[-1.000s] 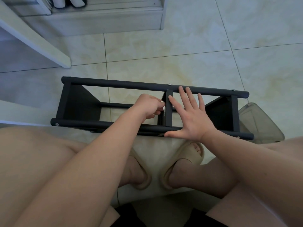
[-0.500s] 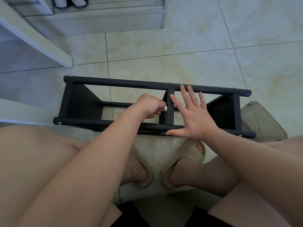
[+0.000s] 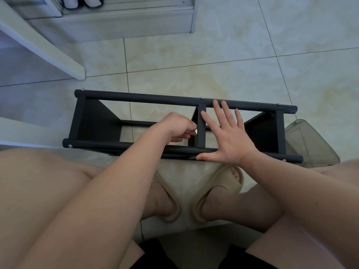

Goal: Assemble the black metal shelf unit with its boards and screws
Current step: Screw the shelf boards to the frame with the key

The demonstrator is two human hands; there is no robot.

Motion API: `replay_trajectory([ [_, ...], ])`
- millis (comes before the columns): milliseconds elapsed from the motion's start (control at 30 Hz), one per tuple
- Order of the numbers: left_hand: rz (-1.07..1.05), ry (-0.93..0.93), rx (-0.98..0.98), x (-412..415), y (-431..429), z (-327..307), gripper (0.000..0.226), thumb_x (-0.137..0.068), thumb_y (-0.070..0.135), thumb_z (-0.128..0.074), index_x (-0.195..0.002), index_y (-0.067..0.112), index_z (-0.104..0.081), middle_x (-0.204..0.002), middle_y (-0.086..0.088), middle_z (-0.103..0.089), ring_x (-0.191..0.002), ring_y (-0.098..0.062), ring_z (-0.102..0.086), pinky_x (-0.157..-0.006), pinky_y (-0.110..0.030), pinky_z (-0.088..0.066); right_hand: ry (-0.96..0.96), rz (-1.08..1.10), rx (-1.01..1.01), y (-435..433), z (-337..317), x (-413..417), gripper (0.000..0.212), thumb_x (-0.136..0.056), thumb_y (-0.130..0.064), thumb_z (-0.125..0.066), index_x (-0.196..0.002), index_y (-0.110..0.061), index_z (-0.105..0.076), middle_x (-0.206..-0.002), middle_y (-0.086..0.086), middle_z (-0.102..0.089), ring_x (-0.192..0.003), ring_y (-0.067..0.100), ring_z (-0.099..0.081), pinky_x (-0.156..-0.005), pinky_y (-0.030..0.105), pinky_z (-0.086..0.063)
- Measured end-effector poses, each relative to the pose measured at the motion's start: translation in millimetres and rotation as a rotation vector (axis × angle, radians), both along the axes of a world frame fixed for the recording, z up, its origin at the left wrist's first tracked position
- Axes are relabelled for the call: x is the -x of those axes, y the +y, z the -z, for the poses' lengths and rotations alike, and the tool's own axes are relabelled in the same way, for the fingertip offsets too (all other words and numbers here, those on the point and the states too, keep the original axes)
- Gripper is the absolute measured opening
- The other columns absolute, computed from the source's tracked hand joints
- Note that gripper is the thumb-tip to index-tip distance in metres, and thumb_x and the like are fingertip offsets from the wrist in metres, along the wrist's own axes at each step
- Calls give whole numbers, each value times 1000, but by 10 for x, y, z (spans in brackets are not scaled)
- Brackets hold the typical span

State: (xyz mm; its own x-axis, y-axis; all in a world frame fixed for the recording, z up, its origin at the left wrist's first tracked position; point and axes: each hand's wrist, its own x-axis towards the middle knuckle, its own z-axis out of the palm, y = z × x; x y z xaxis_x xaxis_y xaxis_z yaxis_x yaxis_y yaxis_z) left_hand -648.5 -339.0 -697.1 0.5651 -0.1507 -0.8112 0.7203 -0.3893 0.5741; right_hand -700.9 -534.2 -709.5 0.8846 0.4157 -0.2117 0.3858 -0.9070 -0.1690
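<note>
Black shelf unit (image 3: 136, 99) on side on floor (image 3: 233, 74), joints reachable. Our right hand (image 3: 231, 140) flat, fingers (image 3: 226, 113) spread, steadies it; left hand (image 3: 174, 126) curled at middle crossbar (image 3: 201, 138), whether gripping anything we cannot tell.

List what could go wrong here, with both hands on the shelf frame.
1. The left hand works with curled fingers right against the middle crossbar. The right hand has its index finger along the other side, so a slip could pinch or jab it.
2. The frame lies on smooth tile, seemingly braced only by that flat hand. It may slide or tip toward the open-toed slippers.
</note>
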Motion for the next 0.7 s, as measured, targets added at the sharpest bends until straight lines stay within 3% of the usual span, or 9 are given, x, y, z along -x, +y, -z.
replay_trajectory([
  [300, 69, 51, -51, -23, 3, -4, 15, -100, 22, -58, -105, 11, -66, -82, 5, -76, -74, -10, -57, -69, -24, -45, 10, 2, 4, 0, -2, -1, 124, -66, -99, -32, -163, -24, -12, -169, 16, 8, -155, 36, 11, -122, 63, -1],
  [467, 182, 27, -62, -24, 57, -17, 13, -103, 24, -53, -98, 18, -63, -72, 13, -74, -76, -7, -58, -66, -25, -44, 12, 1, 11, 3, -4, 1, 123, -66, -99, -31, -163, -24, -11, -169, 15, 8, -155, 36, 12, -122, 63, 0],
  [700, 319, -24, -76, -39, 117, -32, 18, -104, 23, -52, -89, 23, -63, -76, 14, -75, -84, -8, -61, -70, -28, -44, 10, 2, 11, -5, 5, 3, 123, -67, -99, -30, -163, -25, -10, -169, 15, 10, -155, 35, 13, -123, 63, -2],
])
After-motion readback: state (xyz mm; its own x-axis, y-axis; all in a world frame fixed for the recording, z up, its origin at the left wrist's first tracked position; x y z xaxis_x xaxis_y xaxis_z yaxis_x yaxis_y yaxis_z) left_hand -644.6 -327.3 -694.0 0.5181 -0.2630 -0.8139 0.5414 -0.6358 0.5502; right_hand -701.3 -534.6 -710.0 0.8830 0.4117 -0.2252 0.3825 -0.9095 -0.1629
